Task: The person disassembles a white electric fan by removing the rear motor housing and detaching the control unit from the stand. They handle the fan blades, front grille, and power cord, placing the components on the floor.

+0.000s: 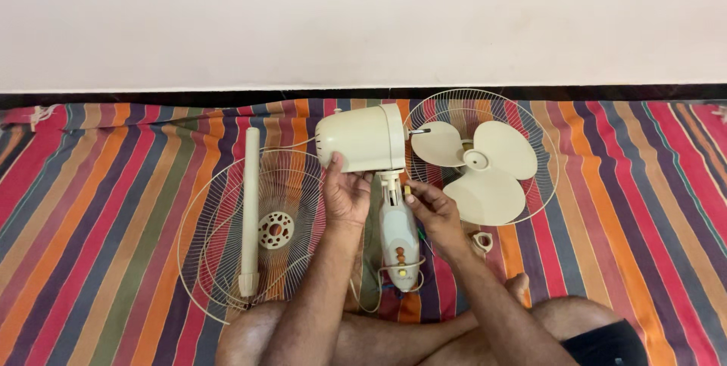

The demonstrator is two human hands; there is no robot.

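The left hand (pixel 347 195) grips the underside of a cream fan motor housing (pixel 362 139), thumb up against its side and fingers (pixel 356 207) curled beneath it; the housing lies on its side, its shaft pointing away from the thumb toward the blade. The right hand (pixel 433 211) pinches a small yellowish part (pixel 409 191) between thumb and forefinger, narrowly closed, just beside the fan's neck (pixel 391 188); what that part is cannot be told at this size. Below both sets of fingers runs the control stem (pixel 399 248) with its coloured buttons, lying between the two wrists, a thin cord looping around its lower end.

Beyond the right fingertips a three-lobed cream blade (pixel 477 165) rests inside a wire grille (pixel 530 131); a small cream ring nut (pixel 482 242) lies just outside the right wrist. Well outside the left fingers a second wire grille (pixel 219 245) lies flat, with a cream pole (pixel 250 207) laid across it. Everything sits on a striped multicoloured mat (pixel 644 199); the person's crossed legs (pixel 394 339) are nearest the camera.
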